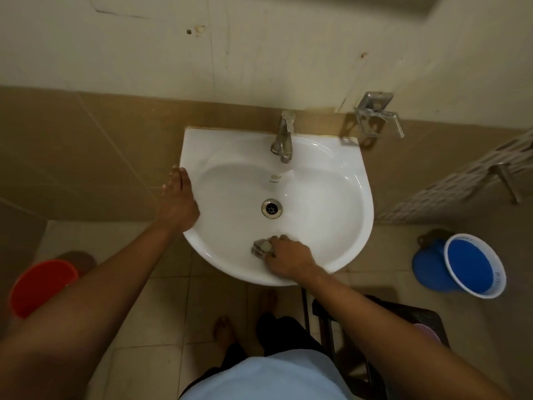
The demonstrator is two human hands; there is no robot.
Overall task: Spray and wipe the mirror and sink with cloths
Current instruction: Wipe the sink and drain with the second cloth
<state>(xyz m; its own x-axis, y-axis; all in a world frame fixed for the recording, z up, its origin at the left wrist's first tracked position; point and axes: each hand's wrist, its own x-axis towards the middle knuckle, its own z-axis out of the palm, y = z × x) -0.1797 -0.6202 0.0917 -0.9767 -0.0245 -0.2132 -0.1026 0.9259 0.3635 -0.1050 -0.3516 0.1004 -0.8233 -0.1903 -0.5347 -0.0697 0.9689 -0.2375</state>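
You are standing over a white ceramic wall-mounted sink (331, 174) with its straight back edge against the far tiled wall and its rounded front bulging toward you; its long axis is running left to right. A chrome tap (284, 137) is sitting at the middle of the far rim, its spout pointing toward you over the bowl. Below the spout a small mark with tiny lettering is showing on the bowl wall, too small to read. A round metal drain (271, 208) is lying at the bowl's centre.

Your left hand (178, 200) is resting on the sink's left rim, fingers straight and pointing away from you, grasping nothing. Your right hand (285, 256) is lying in the near part of the bowl, its fingers curled over a small bunched grey cloth (262, 247) and pressing it against the near inner wall. The cloth is poking out to the left of your fingertips, between the drain and the near rim.

On the floor, a red plastic bucket (40, 287) is standing at near left, and a blue bucket with a white perforated basket rim (461, 267) is tilting at right. A metal wall bracket (375, 116) is hanging just right of the tap.
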